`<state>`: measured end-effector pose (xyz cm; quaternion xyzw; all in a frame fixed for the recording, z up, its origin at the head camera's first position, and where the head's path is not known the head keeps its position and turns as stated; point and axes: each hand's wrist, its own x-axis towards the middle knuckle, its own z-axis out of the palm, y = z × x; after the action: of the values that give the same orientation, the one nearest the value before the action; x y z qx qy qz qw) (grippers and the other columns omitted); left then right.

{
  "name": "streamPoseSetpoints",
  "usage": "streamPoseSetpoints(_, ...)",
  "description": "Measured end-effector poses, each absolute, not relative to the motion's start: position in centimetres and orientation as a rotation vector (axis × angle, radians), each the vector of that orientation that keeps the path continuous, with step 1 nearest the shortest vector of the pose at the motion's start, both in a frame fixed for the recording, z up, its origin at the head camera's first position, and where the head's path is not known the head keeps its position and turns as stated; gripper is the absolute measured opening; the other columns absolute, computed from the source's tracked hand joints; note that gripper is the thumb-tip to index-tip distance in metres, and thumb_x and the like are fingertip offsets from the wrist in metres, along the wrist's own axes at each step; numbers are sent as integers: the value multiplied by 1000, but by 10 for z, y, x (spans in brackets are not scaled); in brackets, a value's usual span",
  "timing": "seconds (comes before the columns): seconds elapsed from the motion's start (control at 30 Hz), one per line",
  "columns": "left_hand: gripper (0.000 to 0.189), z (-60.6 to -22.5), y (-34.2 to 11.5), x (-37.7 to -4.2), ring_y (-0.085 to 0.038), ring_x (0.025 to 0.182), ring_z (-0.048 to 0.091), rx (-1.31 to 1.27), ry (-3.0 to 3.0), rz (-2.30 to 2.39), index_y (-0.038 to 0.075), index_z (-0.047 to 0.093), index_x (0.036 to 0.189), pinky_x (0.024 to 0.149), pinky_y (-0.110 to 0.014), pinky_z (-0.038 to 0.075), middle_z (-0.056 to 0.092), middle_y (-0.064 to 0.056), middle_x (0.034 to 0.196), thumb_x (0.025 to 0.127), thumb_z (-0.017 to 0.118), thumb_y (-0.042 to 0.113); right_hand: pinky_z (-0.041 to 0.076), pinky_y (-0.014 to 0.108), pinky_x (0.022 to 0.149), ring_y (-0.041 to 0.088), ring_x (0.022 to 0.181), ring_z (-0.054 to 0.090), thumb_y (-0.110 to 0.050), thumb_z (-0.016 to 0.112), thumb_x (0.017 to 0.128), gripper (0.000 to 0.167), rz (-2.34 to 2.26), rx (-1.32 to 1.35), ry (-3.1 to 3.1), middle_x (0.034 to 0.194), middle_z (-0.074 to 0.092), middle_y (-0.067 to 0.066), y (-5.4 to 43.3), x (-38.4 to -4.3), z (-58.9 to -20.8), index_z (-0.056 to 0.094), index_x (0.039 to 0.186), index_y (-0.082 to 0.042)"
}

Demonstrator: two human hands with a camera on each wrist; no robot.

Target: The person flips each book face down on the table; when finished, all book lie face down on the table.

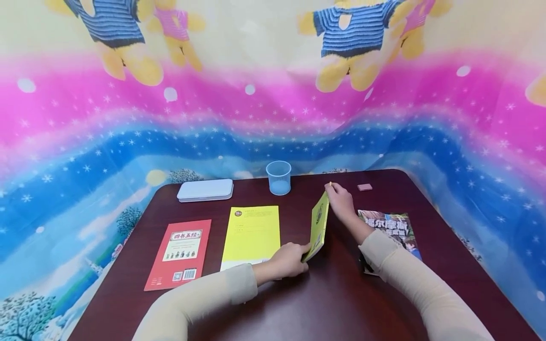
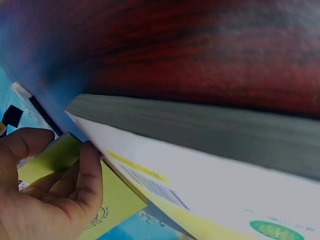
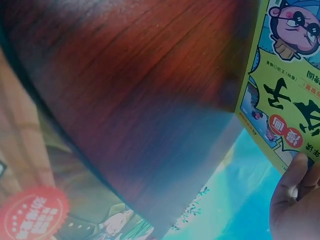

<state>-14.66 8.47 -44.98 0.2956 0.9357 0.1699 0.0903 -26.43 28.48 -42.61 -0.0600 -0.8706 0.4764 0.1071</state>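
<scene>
A thin yellow-green book (image 1: 320, 222) stands tilted on edge above the table, held at both ends. At its near lower corner my left hand (image 1: 287, 260) pinches it between thumb and fingers. My right hand (image 1: 341, 201) grips the far upper corner. A cartoon figure and large dark characters show on its cover (image 3: 280, 95) in the right wrist view. Left of it lies a yellow book (image 1: 256, 232), partly behind the left hand; its barcode and grey page edge (image 2: 200, 125) fill much of the left wrist view.
A red book (image 1: 179, 253) lies at the left, a dark illustrated book (image 1: 394, 227) under the right forearm. Along the back are a white case (image 1: 205, 189), a clear blue cup (image 1: 279, 179) and a pink eraser (image 1: 364, 187). A printed curtain (image 1: 256, 104) surrounds the table (image 1: 332, 298).
</scene>
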Motion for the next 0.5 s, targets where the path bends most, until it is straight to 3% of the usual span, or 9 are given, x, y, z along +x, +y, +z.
streamPoseSetpoints(0.27,58,-456,87,-145,-11,72,54,864,2749,514,14,53,135,59,-18,42,67,-8,113,80,68,19,39,36,85,27,95,54,-37,36,94,46,1459,-191,-2590,113,63,12,300,-262,-446,62,122,-11)
streamPoseSetpoints(0.37,53,-452,86,-150,-11,69,54,894,2749,474,12,57,132,56,-18,42,69,-7,104,80,68,20,36,34,82,26,90,52,-34,34,94,46,1461,-170,-2607,107,62,13,306,-264,-447,60,122,-9)
streamPoseSetpoints(0.5,40,-449,85,-156,-10,62,53,920,2745,460,12,64,117,52,-19,42,65,-2,83,78,69,20,36,34,76,27,80,49,-32,33,95,41,1442,-124,-2627,88,56,14,312,-264,-450,60,110,-5)
